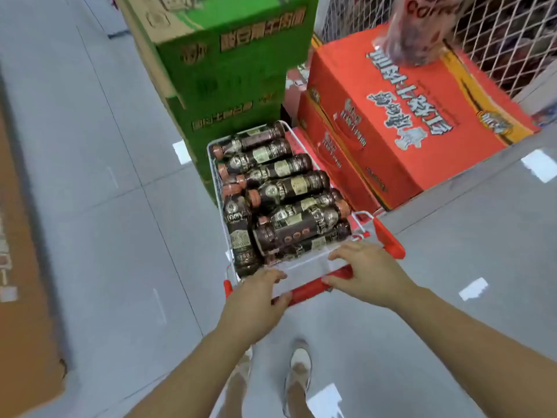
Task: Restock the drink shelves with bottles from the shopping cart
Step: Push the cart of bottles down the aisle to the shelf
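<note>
Two hands hold the red handle [310, 287] of the shopping cart [212, 164]. The left hand [256, 297] curls its fingers over the handle's left end. The right hand [364, 273] sits further right, its thumb against the bar and its fingers reaching over toward the basket's rear wire. The hands are apart, with a bare stretch of handle between them. The bottles [289, 185], dark with pale labels and reddish caps, fill the basket, most of them lying on their sides in a heap. Just beyond the cart's front stands a stack of green cartons [229, 64], and red cartons [401, 116] are stacked to its right, next to a wire cage [497, 40]. The cart stands on a grey tiled floor [105, 176], and flat brown cardboard [24, 267] lies along the left edge.
</note>
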Tool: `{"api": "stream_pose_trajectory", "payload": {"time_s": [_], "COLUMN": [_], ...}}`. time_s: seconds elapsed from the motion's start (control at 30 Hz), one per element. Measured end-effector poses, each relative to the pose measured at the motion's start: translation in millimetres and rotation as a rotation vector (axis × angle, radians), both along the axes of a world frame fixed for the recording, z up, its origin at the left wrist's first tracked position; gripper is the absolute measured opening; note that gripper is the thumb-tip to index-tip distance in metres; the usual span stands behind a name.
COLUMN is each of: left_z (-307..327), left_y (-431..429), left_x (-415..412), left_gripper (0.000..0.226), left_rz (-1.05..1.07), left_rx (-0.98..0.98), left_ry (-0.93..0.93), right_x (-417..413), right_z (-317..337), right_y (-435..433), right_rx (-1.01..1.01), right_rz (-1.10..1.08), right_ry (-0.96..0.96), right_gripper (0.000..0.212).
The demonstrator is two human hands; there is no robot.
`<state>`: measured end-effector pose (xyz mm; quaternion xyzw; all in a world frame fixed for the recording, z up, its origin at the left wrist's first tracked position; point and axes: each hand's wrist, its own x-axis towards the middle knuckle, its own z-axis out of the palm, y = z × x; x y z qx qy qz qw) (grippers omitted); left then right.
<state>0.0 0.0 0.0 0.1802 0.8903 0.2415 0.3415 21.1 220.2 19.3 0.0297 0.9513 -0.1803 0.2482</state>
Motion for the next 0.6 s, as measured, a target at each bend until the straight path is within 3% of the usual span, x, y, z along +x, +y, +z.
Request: {"api": "stream_pose_trajectory", "payload": {"time_s": [0.1,0.2,0.4,0.6], "left_z": [-23,-34,-29,-27], "left_y": [9,11,11,3], "left_x": [9,15,22,38], "left_gripper": [0.037,0.039,0.04,0.038], "left_rz": [-0.006,-0.033,-0.017,-0.037], "left_rx": [-0.061,-0.124,-0.173,-0.146], "left_ry": [-0.032,0.024,0.167,0.154], "right_x": [-7,-6,3,28], "right_z": [-25,-41,-51,-48], "right_y": [17,26,27,22], "right_rx": [0.129,0.209,0.209,0.184], "right_rz": [0.195,0.254,0.231,0.187], "right_ry": [-0.033,-0.034,0.086,0.073], "right_gripper": [0.064,0.064,0.072,0.075]}}
